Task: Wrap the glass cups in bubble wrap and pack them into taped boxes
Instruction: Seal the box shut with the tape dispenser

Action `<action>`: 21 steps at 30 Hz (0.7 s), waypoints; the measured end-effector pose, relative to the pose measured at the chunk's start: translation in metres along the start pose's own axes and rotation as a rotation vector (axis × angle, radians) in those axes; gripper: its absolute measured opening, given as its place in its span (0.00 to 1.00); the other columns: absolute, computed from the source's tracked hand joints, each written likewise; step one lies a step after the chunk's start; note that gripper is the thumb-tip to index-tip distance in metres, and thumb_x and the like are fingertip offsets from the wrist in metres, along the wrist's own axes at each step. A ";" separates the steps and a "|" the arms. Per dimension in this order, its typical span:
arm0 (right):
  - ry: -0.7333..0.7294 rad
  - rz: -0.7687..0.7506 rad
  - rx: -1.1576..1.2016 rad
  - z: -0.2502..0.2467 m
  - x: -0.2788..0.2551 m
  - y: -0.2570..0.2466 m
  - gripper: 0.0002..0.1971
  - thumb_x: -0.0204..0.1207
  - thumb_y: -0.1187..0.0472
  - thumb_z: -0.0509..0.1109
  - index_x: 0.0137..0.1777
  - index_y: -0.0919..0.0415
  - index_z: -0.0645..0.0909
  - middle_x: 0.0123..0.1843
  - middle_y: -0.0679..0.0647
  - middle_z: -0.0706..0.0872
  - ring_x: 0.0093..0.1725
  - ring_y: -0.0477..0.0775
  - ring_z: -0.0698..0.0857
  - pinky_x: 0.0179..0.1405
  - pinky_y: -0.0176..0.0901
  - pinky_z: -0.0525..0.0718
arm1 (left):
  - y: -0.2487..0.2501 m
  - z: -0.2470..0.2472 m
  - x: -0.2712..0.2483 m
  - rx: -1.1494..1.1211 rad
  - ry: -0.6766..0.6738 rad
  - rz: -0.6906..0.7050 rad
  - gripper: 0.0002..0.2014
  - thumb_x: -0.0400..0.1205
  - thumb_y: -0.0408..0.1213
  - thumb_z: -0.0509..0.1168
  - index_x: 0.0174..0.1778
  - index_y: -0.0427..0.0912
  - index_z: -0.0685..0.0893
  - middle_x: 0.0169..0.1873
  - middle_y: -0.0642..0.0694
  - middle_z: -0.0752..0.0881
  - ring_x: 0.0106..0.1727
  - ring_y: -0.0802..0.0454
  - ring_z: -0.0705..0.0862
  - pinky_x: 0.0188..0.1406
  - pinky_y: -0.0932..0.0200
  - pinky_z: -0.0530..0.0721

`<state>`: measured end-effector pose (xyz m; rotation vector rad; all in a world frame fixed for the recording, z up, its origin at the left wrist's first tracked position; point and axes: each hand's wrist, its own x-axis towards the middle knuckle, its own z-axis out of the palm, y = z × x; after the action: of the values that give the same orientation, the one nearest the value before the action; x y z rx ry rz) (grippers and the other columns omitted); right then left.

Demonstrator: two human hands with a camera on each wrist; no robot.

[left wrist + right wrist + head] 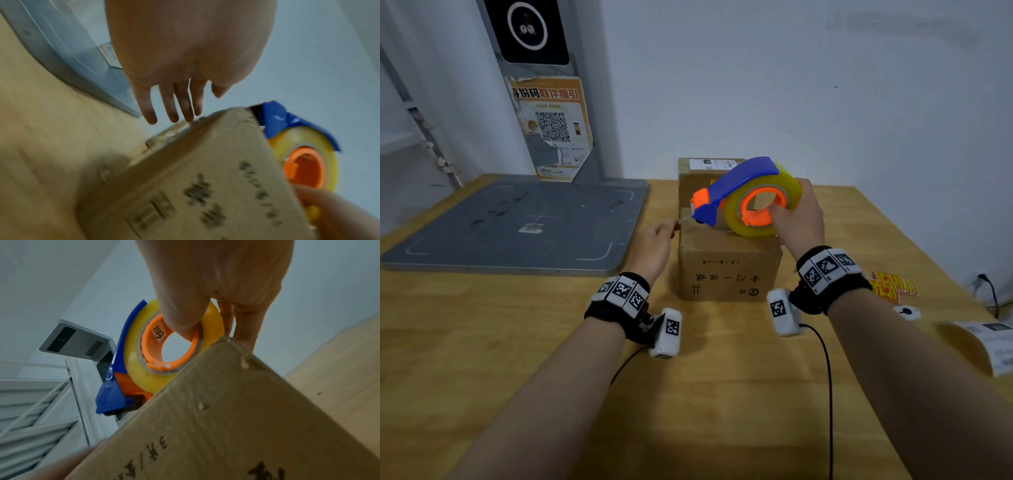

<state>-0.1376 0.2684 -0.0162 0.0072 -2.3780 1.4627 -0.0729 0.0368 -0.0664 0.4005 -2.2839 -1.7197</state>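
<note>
Right hand [796, 219] grips the tape dispenser [746, 195], thumb hooked through its orange core and fingers curled behind the yellowish roll, holding it over the top of the near cardboard box [727, 270]. A small white sticker inside the core is handwritten with what looks like "2011". Left hand [654, 245] reaches to the box's upper left edge, fingers fairly straight and together; whether they pinch the tape end I cannot tell. Printed characters run across the box's front, too blurred to read. A second box [698, 178] with a shipping label stands behind it. Both sit on the wooden counter [517, 342], beside a grey scanner pad [517, 222]; red-and-yellow stickers [892, 286] lie to the right.
</note>
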 end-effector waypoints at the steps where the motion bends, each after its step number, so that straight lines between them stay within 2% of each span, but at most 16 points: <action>1: 0.001 0.000 0.001 0.000 0.000 0.000 0.22 0.78 0.57 0.69 0.72 0.46 0.75 0.57 0.52 0.87 0.54 0.60 0.87 0.57 0.62 0.90 | 0.006 0.003 -0.009 -0.035 -0.059 0.002 0.12 0.91 0.50 0.57 0.64 0.56 0.84 0.57 0.55 0.89 0.59 0.59 0.85 0.57 0.56 0.82; 3: 0.002 -0.001 -0.002 0.000 0.000 0.000 0.22 0.78 0.57 0.69 0.72 0.46 0.75 0.57 0.53 0.87 0.55 0.60 0.87 0.57 0.62 0.89 | 0.010 0.009 -0.020 -0.065 -0.196 -0.018 0.13 0.91 0.49 0.60 0.68 0.54 0.83 0.57 0.56 0.90 0.54 0.65 0.86 0.45 0.67 0.79; 5: 0.003 0.001 -0.002 0.000 -0.001 -0.001 0.22 0.78 0.58 0.69 0.72 0.46 0.75 0.57 0.53 0.87 0.54 0.60 0.87 0.57 0.61 0.90 | 0.008 0.011 -0.022 -0.060 -0.249 -0.023 0.17 0.90 0.49 0.62 0.74 0.51 0.81 0.60 0.54 0.90 0.54 0.66 0.87 0.41 0.71 0.79; 10: -0.010 -0.002 0.001 -0.002 -0.003 -0.003 0.23 0.78 0.59 0.70 0.72 0.46 0.74 0.57 0.51 0.86 0.53 0.58 0.87 0.55 0.62 0.90 | 0.012 0.007 -0.022 -0.015 -0.268 -0.080 0.19 0.90 0.53 0.61 0.75 0.51 0.78 0.53 0.61 0.86 0.49 0.69 0.83 0.38 0.70 0.75; 12: -0.026 -0.005 0.013 -0.004 -0.004 -0.003 0.23 0.76 0.58 0.71 0.71 0.46 0.74 0.56 0.50 0.86 0.53 0.58 0.87 0.50 0.64 0.92 | 0.015 0.005 -0.020 0.002 -0.255 -0.083 0.19 0.91 0.52 0.60 0.76 0.49 0.78 0.51 0.61 0.85 0.47 0.69 0.81 0.37 0.69 0.74; 14: -0.051 0.017 0.048 -0.006 -0.007 -0.003 0.22 0.76 0.57 0.73 0.68 0.45 0.73 0.54 0.48 0.84 0.52 0.56 0.87 0.39 0.63 0.94 | 0.012 0.001 -0.013 0.025 -0.227 -0.068 0.24 0.90 0.52 0.62 0.80 0.46 0.75 0.55 0.59 0.85 0.51 0.66 0.83 0.42 0.66 0.79; 16: -0.080 0.041 0.084 -0.009 -0.010 -0.003 0.24 0.75 0.57 0.76 0.67 0.45 0.71 0.55 0.48 0.82 0.52 0.56 0.87 0.32 0.60 0.94 | 0.008 -0.003 -0.001 0.019 -0.109 -0.070 0.36 0.85 0.57 0.69 0.84 0.43 0.68 0.71 0.50 0.81 0.67 0.53 0.83 0.63 0.49 0.84; 17: -0.097 0.045 0.089 -0.009 -0.012 -0.003 0.27 0.75 0.57 0.77 0.69 0.45 0.69 0.55 0.48 0.81 0.52 0.57 0.88 0.31 0.61 0.94 | 0.007 -0.004 0.005 0.028 -0.024 -0.067 0.38 0.81 0.59 0.72 0.82 0.43 0.68 0.74 0.46 0.78 0.71 0.47 0.80 0.68 0.42 0.82; 18: -0.115 0.048 0.095 -0.010 -0.014 -0.004 0.29 0.74 0.57 0.77 0.71 0.44 0.67 0.55 0.47 0.80 0.51 0.58 0.88 0.30 0.61 0.93 | 0.007 -0.004 0.009 0.058 0.061 -0.051 0.36 0.79 0.60 0.75 0.76 0.43 0.71 0.72 0.43 0.78 0.69 0.44 0.80 0.67 0.42 0.81; 21: -0.186 0.046 0.106 -0.009 -0.019 -0.006 0.27 0.74 0.56 0.76 0.69 0.41 0.71 0.54 0.47 0.83 0.51 0.57 0.88 0.29 0.60 0.93 | 0.012 0.000 0.014 0.185 0.238 0.027 0.21 0.80 0.57 0.74 0.51 0.46 0.76 0.52 0.46 0.82 0.53 0.43 0.84 0.49 0.48 0.82</action>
<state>-0.1159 0.2704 -0.0129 0.1208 -2.4562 1.6740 -0.0864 0.0352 -0.0543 0.5754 -2.2675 -1.3704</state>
